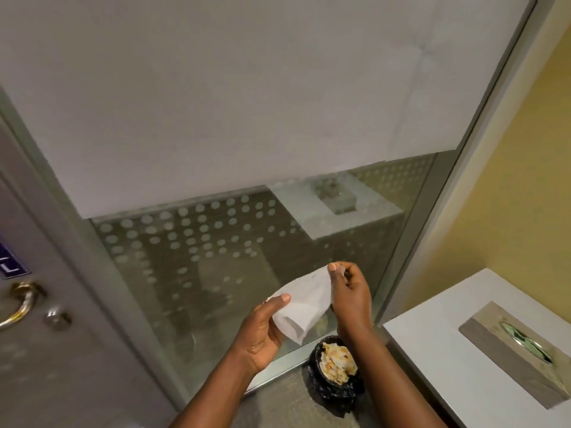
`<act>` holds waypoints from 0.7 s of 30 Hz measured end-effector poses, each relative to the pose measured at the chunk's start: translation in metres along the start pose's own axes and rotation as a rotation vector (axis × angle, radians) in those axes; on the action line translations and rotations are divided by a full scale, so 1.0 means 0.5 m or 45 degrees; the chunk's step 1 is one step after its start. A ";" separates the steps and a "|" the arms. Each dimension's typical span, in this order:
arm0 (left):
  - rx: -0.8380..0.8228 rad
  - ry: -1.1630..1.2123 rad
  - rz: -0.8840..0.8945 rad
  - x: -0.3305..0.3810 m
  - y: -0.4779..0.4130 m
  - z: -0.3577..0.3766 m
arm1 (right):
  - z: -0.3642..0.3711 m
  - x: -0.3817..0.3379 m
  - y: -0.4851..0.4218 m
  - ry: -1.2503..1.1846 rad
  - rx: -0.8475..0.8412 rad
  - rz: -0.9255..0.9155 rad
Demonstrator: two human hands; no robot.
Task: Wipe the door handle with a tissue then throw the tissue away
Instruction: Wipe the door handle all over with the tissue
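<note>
Both hands pinch the white tissue (304, 304) lower centre, left hand (261, 332) low, right hand (350, 291) high; brass door handle (20, 304) lies far left, nearer the left hand.

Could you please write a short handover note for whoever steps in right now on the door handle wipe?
Left hand: pinching the lower left edge of the tissue.
Right hand: pinching the tissue's upper right corner, so the sheet is spread between both hands.
Door handle: far left on the door, apart from both hands.
Bin: on the floor below the hands, already holding crumpled paper.
Tissue box: on the white counter to the right.
Done: tissue is in hand. Whether the handle has been wiped cannot be told.
Left: wipe if needed, then drop the tissue in the bin.
</note>
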State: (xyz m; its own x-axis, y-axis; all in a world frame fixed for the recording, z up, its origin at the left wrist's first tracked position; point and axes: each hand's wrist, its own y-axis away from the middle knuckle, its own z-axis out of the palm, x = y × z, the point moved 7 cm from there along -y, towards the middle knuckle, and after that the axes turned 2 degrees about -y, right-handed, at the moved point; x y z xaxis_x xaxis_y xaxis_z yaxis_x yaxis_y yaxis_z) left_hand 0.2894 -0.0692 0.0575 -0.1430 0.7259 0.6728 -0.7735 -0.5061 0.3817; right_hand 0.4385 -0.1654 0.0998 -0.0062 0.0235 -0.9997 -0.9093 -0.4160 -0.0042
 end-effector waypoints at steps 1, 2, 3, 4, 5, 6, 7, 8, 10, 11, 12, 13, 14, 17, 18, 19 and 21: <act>0.033 0.030 0.032 0.019 0.020 -0.020 | 0.026 -0.003 0.013 -0.015 -0.073 0.004; 0.070 0.043 0.075 0.036 0.032 -0.039 | 0.050 -0.008 0.026 -0.008 -0.149 -0.007; 0.113 0.053 0.127 0.056 0.046 -0.060 | 0.076 -0.014 0.040 0.004 -0.228 -0.026; 0.152 0.053 0.184 0.078 0.057 -0.082 | 0.103 -0.020 0.054 0.008 -0.306 -0.043; 0.180 0.052 0.235 0.099 0.070 -0.104 | 0.130 -0.025 0.069 0.005 -0.378 -0.055; 0.193 0.027 0.282 0.119 0.082 -0.121 | 0.153 -0.029 0.082 -0.003 -0.437 -0.061; 0.200 -0.006 0.317 0.137 0.095 -0.139 | 0.175 -0.034 0.095 -0.010 -0.486 -0.068; 0.197 -0.045 0.340 0.157 0.112 -0.161 | 0.203 -0.039 0.112 -0.010 -0.529 -0.074; 0.199 -0.155 0.372 0.197 0.149 -0.203 | 0.258 -0.046 0.146 -0.007 -0.608 -0.067; 0.205 -0.213 0.385 0.217 0.168 -0.223 | 0.287 -0.049 0.164 -0.013 -0.650 -0.059; 0.217 -0.272 0.400 0.237 0.188 -0.246 | 0.318 -0.053 0.185 -0.021 -0.687 -0.056; 0.222 -0.327 0.426 0.258 0.209 -0.268 | 0.348 -0.057 0.206 -0.028 -0.705 -0.066; 0.209 -0.398 0.469 0.280 0.231 -0.286 | 0.375 -0.060 0.224 -0.041 -0.694 -0.084; 0.117 -0.668 0.616 0.347 0.311 -0.337 | 0.452 -0.055 0.283 -0.154 -0.532 -0.089; 0.105 -0.733 0.656 0.364 0.330 -0.353 | 0.473 -0.049 0.301 -0.208 -0.485 -0.072; 0.114 -0.760 0.694 0.383 0.349 -0.376 | 0.501 -0.043 0.325 -0.248 -0.452 -0.050; 0.187 -0.748 0.757 0.423 0.380 -0.431 | 0.562 -0.030 0.374 -0.281 -0.398 -0.011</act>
State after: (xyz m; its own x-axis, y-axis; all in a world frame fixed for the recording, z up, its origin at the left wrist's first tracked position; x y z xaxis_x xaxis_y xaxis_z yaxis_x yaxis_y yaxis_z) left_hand -0.0209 0.0886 0.1360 -0.1252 -0.0192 0.9920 -0.5772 -0.8118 -0.0885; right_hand 0.1515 0.0120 0.1209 -0.1193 0.2094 -0.9705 -0.7394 -0.6711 -0.0539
